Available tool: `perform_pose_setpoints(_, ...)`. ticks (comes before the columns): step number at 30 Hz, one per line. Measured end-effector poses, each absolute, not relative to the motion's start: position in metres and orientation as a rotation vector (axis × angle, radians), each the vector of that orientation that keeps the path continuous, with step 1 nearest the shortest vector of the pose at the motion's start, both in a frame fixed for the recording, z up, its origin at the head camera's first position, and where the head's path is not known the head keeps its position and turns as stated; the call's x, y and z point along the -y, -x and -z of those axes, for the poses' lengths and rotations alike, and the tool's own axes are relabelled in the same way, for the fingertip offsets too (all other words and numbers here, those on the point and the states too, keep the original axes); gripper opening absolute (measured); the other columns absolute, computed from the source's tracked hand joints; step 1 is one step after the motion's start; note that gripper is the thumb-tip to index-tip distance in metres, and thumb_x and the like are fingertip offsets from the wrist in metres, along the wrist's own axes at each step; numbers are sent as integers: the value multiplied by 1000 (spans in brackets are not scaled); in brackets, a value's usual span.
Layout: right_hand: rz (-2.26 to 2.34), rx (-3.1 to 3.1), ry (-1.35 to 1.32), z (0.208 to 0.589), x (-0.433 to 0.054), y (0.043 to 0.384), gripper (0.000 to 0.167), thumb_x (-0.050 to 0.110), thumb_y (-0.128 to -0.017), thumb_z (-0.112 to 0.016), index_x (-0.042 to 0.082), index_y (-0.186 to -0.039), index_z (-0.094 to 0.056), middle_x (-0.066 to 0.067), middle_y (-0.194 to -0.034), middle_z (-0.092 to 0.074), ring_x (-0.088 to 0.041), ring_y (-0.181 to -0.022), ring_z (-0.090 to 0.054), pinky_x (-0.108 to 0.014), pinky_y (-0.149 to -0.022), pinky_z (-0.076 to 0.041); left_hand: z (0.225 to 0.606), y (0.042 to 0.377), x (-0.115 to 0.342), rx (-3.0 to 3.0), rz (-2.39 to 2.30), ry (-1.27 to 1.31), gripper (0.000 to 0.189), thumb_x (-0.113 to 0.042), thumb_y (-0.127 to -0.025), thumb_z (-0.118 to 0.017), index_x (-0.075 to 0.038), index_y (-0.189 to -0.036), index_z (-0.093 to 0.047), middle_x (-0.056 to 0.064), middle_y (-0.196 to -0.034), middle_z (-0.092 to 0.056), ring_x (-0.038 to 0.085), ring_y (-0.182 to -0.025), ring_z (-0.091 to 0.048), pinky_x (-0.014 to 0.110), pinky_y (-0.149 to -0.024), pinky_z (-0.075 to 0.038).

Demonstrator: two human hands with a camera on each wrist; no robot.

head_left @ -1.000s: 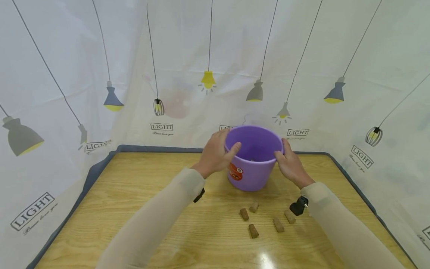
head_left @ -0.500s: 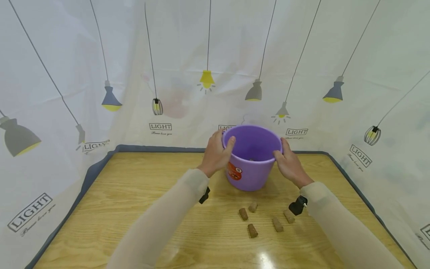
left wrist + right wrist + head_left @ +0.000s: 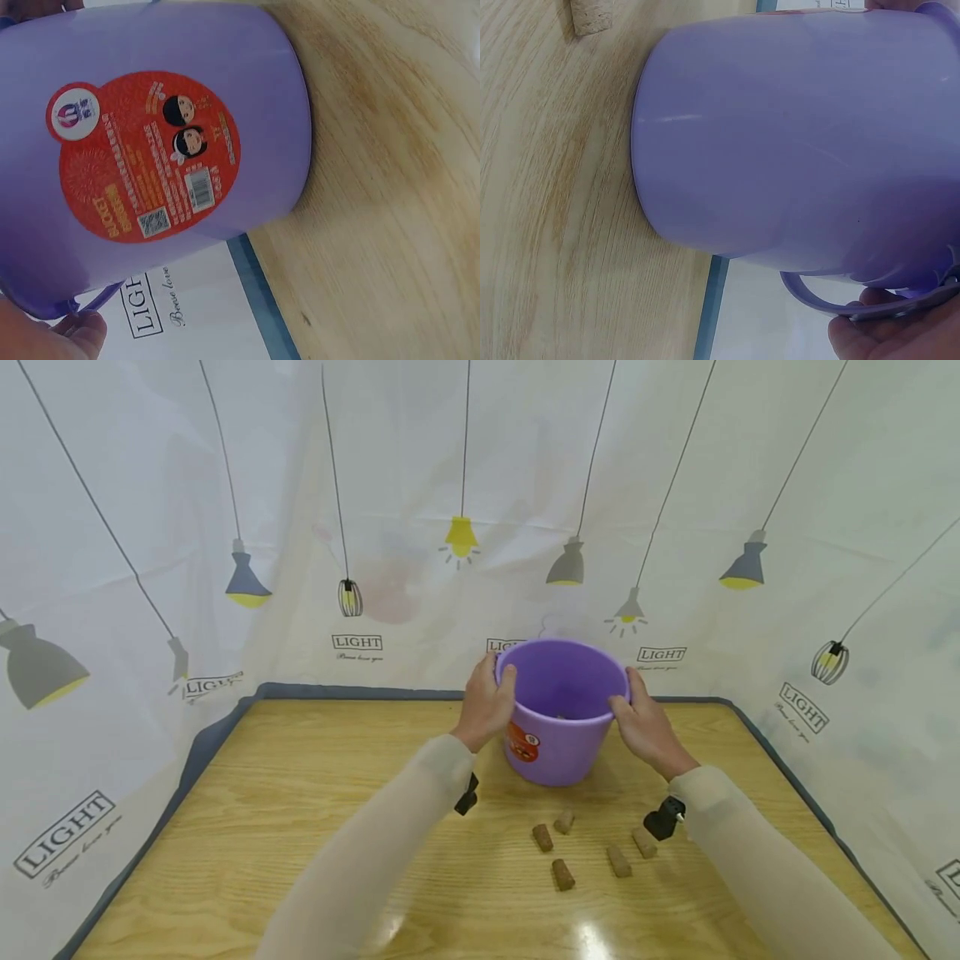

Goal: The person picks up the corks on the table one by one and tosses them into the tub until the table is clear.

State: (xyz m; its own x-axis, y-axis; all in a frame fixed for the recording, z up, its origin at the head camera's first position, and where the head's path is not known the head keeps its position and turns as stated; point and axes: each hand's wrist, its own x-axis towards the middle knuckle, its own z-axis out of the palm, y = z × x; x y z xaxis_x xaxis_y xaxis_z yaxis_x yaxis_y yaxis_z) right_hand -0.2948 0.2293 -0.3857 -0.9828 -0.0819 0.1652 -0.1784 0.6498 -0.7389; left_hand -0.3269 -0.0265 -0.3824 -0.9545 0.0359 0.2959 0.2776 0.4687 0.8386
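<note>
A purple plastic bucket (image 3: 558, 756) stands on the wooden table, its mouth facing up and toward me. My left hand (image 3: 484, 706) grips the rim on the left, thumb raised beside the edge. On the opposite side, my right hand (image 3: 648, 728) holds the rim with its thumb over the front. A red round label (image 3: 150, 157) shows on the bucket's wall in the left wrist view. In the right wrist view, the purple handle (image 3: 814, 300) hangs along the side, with fingers curled by it. Most of the bucket's inside is hidden; a small pale bit peeks over the near rim.
Several corks lie on the table (image 3: 337, 827) in front of the bucket, among them a dark cork (image 3: 563, 875) and a lighter cork (image 3: 619, 861). One cork (image 3: 644, 842) is close to the right wrist camera. A lamp-print cloth (image 3: 405, 485) hangs behind.
My left wrist and forearm have swung to the right, and the left thumb has drawn back to the rim. The bucket and right hand have stayed nearly in place.
</note>
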Motion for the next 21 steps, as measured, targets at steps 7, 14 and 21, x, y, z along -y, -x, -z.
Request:
perform_pose_setpoints(7, -1241, 2746, -216, 385, -229, 295, 72, 34, -107, -32, 10, -166, 3, -26, -165, -26, -46, -149, -27, -64, -119, -25, 386, 330, 21, 2488, 1475, 265, 62, -30, -109, -39, 1, -161, -25, 21, -163, -32, 34, -151, -31, 45, -125, -24)
perform_pose_setpoints(14, -1245, 2741, -210, 385, -229, 295, 73, 34, -107, -33, 10, -166, 2, -26, -165, -25, -46, -150, -26, -64, -120, -24, 389, 329, 19, 2512, 1454, 259, 64, -28, -108, -38, 0, -162, -19, 22, -163, -31, 35, -151, -30, 45, -125, -23)
perform_pose_setpoints(21, -1242, 2745, -207, 386, -230, 295, 73, 35, -107, -32, 9, -165, 3, -25, -166, -22, -45, -150, -24, -63, -121, -23, 395, 329, 19, 2507, 1483, 299, 65, -25, -108, -35, -1, -163, -13, 24, -163, -29, 36, -151, -28, 45, -125, -21)
